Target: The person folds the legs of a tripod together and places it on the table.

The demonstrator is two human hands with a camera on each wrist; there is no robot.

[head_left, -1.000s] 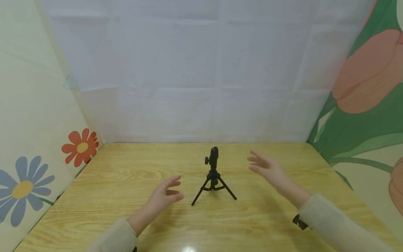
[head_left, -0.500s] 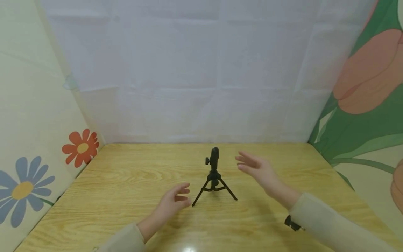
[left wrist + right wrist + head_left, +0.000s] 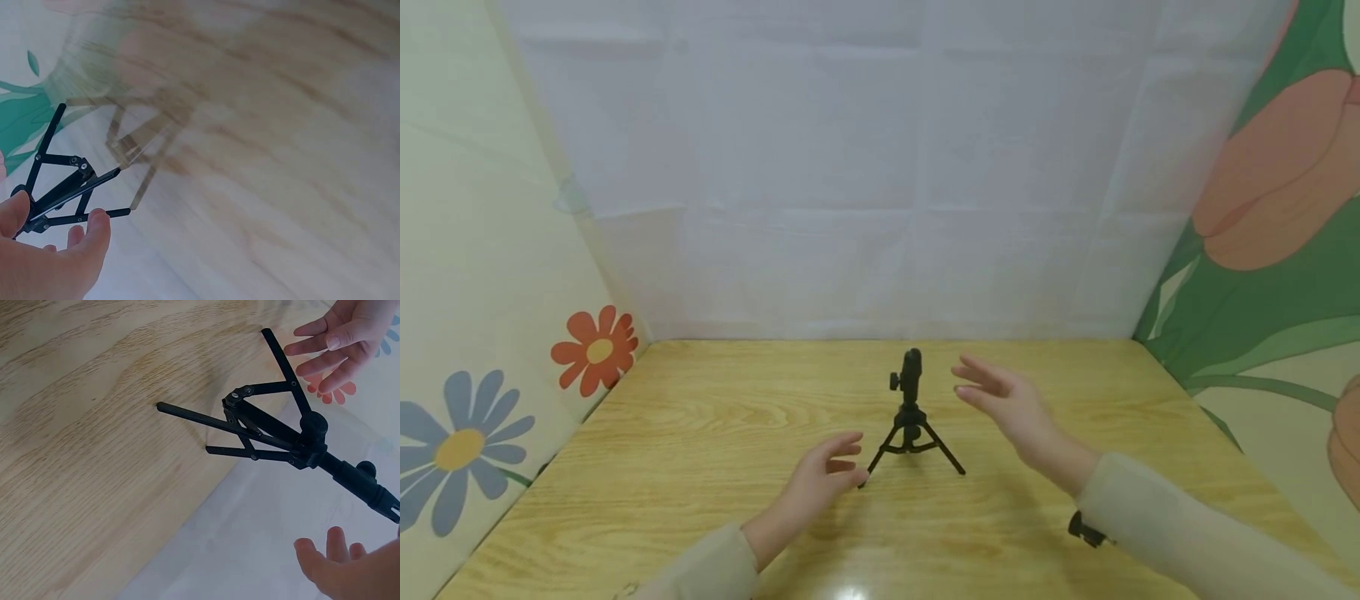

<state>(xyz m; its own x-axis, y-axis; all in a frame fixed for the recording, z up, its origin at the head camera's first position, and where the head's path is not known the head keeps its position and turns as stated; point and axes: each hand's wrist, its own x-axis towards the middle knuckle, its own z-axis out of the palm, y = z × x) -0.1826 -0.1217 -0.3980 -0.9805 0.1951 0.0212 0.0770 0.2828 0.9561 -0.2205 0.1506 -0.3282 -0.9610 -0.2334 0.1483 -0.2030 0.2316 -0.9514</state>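
A small black tripod [image 3: 912,417] stands upright on the wooden table, its legs spread and a knob on the left of its head. In the head view my left hand [image 3: 820,483] is at its left front leg, the thumb tip overlapping the leg. My right hand [image 3: 1011,408] hovers to the right of the tripod's head with a gap between. Both hands have relaxed, slightly bent fingers and hold nothing. The right wrist view shows the tripod [image 3: 275,431] between the left hand [image 3: 350,344] and the right hand [image 3: 356,569].
The glossy wood-grain table [image 3: 700,400] reflects the tripod in the left wrist view. A white cloth [image 3: 850,167] hangs at the table's back edge. Flower-printed panels stand at the left [image 3: 460,250] and right [image 3: 1262,333]. A black wrist strap piece [image 3: 1086,529] shows under the right sleeve.
Both hands have moved inward toward the tripod, the left to the right and slightly down, the right to the left. The tripod has stayed in place.
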